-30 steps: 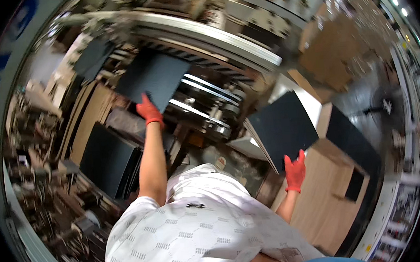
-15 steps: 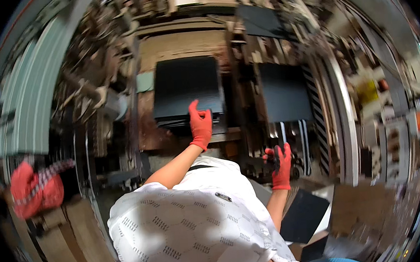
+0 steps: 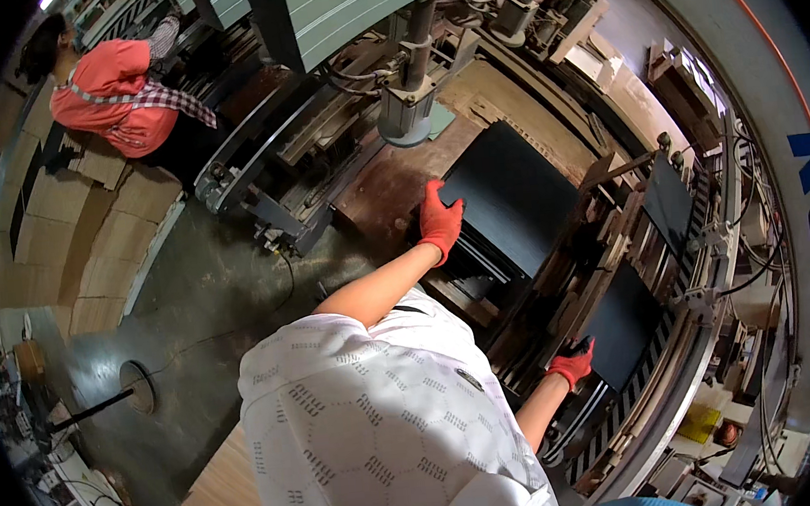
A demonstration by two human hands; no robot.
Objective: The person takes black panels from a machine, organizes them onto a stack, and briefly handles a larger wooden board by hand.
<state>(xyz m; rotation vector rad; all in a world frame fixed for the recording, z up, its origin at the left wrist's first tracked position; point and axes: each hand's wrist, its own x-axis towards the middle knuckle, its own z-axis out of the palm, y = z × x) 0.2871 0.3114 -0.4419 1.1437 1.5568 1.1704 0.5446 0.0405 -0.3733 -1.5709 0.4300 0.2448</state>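
My left hand (image 3: 441,223), in a red glove with a dark palm, is at the near left corner of a stack of black panels (image 3: 516,195). Its thumb and fingers are apart, and no panel is lifted. Lower right, my right hand (image 3: 571,364), gloved alike, is beside the near left edge of another black panel (image 3: 623,325) on the conveyor. The right fingers look spread; whether they touch that panel is unclear. A further black panel (image 3: 668,203) lies farther along the same conveyor.
A co-worker in a red top (image 3: 127,99) stands upper left by stacked wood-coloured boards (image 3: 98,217). A machine cylinder (image 3: 408,118) hangs left of the black stack under a pale green beam (image 3: 375,15). Metal rails (image 3: 710,323) run along the right. A round-based stand (image 3: 137,387) is on the floor.
The view has swung round, so the machines now slant across it. My left hand has shifted toward the stack's left corner. My right hand is now closer to the conveyor panel.
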